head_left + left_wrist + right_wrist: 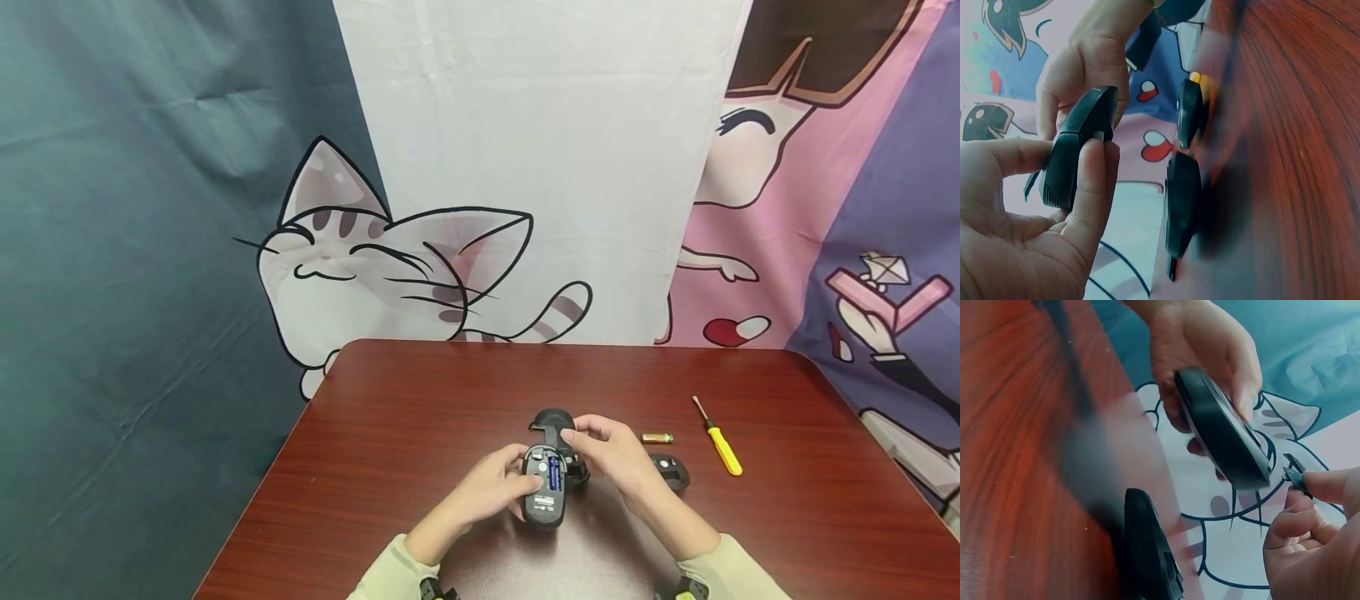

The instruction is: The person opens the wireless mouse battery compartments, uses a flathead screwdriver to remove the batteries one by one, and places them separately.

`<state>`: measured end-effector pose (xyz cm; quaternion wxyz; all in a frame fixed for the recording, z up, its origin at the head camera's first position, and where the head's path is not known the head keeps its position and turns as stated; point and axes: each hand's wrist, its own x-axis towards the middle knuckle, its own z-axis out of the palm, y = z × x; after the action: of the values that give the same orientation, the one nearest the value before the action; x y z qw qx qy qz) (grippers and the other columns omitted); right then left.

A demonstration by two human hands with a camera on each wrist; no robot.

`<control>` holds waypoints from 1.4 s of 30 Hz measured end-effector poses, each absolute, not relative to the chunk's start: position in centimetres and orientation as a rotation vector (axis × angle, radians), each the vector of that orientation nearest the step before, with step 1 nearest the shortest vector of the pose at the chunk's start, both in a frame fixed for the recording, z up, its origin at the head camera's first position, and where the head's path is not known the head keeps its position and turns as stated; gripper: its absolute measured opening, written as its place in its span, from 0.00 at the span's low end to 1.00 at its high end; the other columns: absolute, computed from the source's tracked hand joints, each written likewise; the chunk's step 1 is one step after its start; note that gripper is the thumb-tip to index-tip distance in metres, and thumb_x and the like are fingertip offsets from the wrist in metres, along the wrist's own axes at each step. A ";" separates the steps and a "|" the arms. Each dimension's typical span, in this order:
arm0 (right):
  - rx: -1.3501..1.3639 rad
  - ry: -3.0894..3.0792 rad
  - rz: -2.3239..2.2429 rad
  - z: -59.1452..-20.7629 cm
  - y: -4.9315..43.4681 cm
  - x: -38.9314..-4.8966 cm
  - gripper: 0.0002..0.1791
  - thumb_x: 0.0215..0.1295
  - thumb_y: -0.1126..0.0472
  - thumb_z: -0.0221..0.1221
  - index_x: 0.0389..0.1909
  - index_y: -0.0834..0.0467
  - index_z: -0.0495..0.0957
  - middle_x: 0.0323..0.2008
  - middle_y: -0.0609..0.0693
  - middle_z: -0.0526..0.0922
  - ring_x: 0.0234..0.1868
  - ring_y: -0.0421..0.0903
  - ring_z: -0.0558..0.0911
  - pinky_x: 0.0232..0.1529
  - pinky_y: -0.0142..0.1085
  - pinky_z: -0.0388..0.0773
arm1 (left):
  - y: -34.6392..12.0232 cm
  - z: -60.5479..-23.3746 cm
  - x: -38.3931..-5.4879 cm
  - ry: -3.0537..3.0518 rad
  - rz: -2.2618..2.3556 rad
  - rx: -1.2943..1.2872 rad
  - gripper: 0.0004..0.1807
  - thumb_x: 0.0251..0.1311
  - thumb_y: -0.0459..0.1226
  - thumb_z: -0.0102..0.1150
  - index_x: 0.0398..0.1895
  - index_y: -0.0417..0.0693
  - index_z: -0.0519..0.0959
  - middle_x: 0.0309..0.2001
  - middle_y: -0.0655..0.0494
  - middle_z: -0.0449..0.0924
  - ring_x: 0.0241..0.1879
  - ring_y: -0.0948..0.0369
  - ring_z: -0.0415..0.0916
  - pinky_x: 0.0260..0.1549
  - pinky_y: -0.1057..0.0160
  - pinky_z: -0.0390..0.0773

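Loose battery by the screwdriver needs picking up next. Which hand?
Probably the right. The battery lies on the table just beyond the right hand, near the screwdriver. The left hand grips the upturned mouse and sits farther off.

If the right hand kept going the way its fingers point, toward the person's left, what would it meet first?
Most likely the black mouse that the left hand holds underside up, battery bay open. The right hand already reaches its far end with its fingertips and seems to pinch a small black part; exact contact is unclear.
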<state>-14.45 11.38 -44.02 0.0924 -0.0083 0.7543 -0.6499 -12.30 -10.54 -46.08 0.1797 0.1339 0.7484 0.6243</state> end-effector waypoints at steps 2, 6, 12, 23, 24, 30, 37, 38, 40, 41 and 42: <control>-0.026 2.244 -1.912 -44.1 11.1 -15.0 0.16 0.64 0.55 0.68 0.43 0.63 0.81 0.19 0.44 0.70 0.19 0.38 0.66 0.20 0.28 0.66 | -11.2 -46.3 -12.3 2.110 1.752 0.399 0.20 0.63 0.35 0.63 0.57 0.37 0.75 0.37 0.50 0.84 0.23 0.60 0.81 0.28 0.35 0.86; -0.045 2.232 -1.879 -44.3 10.3 -16.2 0.16 0.64 0.55 0.68 0.43 0.63 0.81 0.19 0.44 0.72 0.19 0.38 0.66 0.19 0.27 0.65 | -12.6 -46.6 -12.3 2.109 1.715 0.433 0.21 0.63 0.35 0.63 0.56 0.35 0.75 0.37 0.49 0.85 0.25 0.60 0.81 0.26 0.36 0.86; -0.050 2.272 -1.799 -44.7 8.7 -18.1 0.13 0.66 0.57 0.66 0.42 0.62 0.84 0.17 0.46 0.72 0.17 0.39 0.64 0.17 0.27 0.62 | -14.0 -46.7 -12.4 2.111 1.685 0.434 0.21 0.63 0.37 0.64 0.57 0.36 0.76 0.37 0.50 0.84 0.27 0.59 0.82 0.26 0.38 0.87; -0.085 2.335 -1.610 -46.3 4.9 -20.8 0.07 0.64 0.60 0.67 0.31 0.60 0.85 0.15 0.45 0.72 0.15 0.38 0.64 0.16 0.27 0.60 | -16.2 -46.6 -12.6 2.066 1.686 0.387 0.25 0.65 0.36 0.62 0.61 0.32 0.72 0.40 0.47 0.84 0.31 0.59 0.83 0.24 0.57 0.89; -0.098 2.347 -1.582 -46.5 4.6 -21.0 0.07 0.64 0.60 0.67 0.30 0.60 0.85 0.15 0.44 0.72 0.14 0.37 0.64 0.16 0.27 0.60 | -16.5 -46.7 -12.6 2.057 1.692 0.385 0.25 0.66 0.36 0.61 0.61 0.31 0.71 0.41 0.47 0.84 0.31 0.59 0.83 0.24 0.58 0.89; -0.129 2.396 -1.449 -47.4 2.8 -22.1 0.07 0.62 0.63 0.67 0.28 0.63 0.86 0.14 0.44 0.73 0.13 0.37 0.64 0.14 0.26 0.60 | -17.9 -47.3 -12.7 2.031 1.720 0.372 0.24 0.67 0.36 0.60 0.61 0.30 0.70 0.41 0.47 0.84 0.32 0.59 0.84 0.24 0.60 0.89; -0.141 2.498 -1.296 -48.1 0.9 -23.0 0.08 0.62 0.63 0.67 0.26 0.61 0.87 0.21 0.50 0.86 0.15 0.37 0.67 0.14 0.27 0.63 | -19.1 -47.3 -12.5 2.062 1.710 0.348 0.24 0.67 0.34 0.59 0.61 0.28 0.70 0.40 0.47 0.84 0.32 0.59 0.83 0.24 0.61 0.88; -0.148 2.530 -1.261 -48.2 0.7 -23.1 0.08 0.62 0.62 0.67 0.24 0.60 0.87 0.20 0.49 0.86 0.15 0.38 0.68 0.14 0.27 0.63 | -19.2 -47.3 -12.5 2.060 1.713 0.343 0.24 0.67 0.34 0.59 0.61 0.28 0.70 0.40 0.47 0.84 0.32 0.58 0.83 0.24 0.61 0.88; -0.157 2.592 -1.195 -48.5 0.4 -23.4 0.09 0.61 0.62 0.68 0.21 0.58 0.87 0.19 0.48 0.86 0.15 0.39 0.68 0.13 0.28 0.64 | -19.4 -47.3 -12.4 2.055 1.720 0.337 0.24 0.67 0.34 0.59 0.61 0.28 0.70 0.40 0.46 0.84 0.32 0.58 0.83 0.23 0.62 0.88; -0.158 2.621 -1.159 -48.6 0.2 -23.5 0.10 0.61 0.62 0.68 0.20 0.58 0.87 0.18 0.48 0.85 0.15 0.39 0.69 0.13 0.28 0.64 | -19.5 -47.3 -12.4 2.053 1.721 0.336 0.24 0.67 0.34 0.59 0.61 0.28 0.70 0.40 0.46 0.84 0.32 0.58 0.83 0.24 0.62 0.88; -0.156 2.645 -1.124 -48.6 0.1 -23.5 0.11 0.61 0.62 0.68 0.19 0.57 0.86 0.18 0.48 0.85 0.15 0.40 0.69 0.13 0.28 0.64 | -19.6 -47.3 -12.4 2.049 1.725 0.335 0.24 0.67 0.34 0.59 0.61 0.28 0.70 0.40 0.46 0.84 0.32 0.58 0.83 0.24 0.62 0.88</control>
<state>-23.51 0.12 -48.60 0.1311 -0.0537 0.9111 -0.3871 -12.38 -19.57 -47.34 0.2196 0.1209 0.7406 0.6234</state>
